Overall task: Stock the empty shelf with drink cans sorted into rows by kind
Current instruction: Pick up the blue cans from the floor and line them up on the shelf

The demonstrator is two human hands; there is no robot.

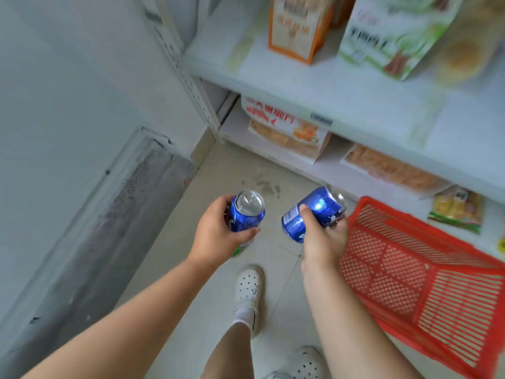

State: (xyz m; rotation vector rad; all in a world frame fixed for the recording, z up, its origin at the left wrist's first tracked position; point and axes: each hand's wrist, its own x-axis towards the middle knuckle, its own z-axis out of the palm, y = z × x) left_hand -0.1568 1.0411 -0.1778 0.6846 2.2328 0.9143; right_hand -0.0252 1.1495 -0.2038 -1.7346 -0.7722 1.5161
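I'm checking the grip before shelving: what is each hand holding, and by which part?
Left hand holds an upright blue can around its side wall. Right hand holds a second, tilted blue can, also by its side wall.

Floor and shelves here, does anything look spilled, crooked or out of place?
Yes. Dark blotches like a dried spill mark the floor tiles ahead of the cans. The right hand holds its blue can tilted, while the left hand keeps its can upright. The red basket lies tipped on its side.
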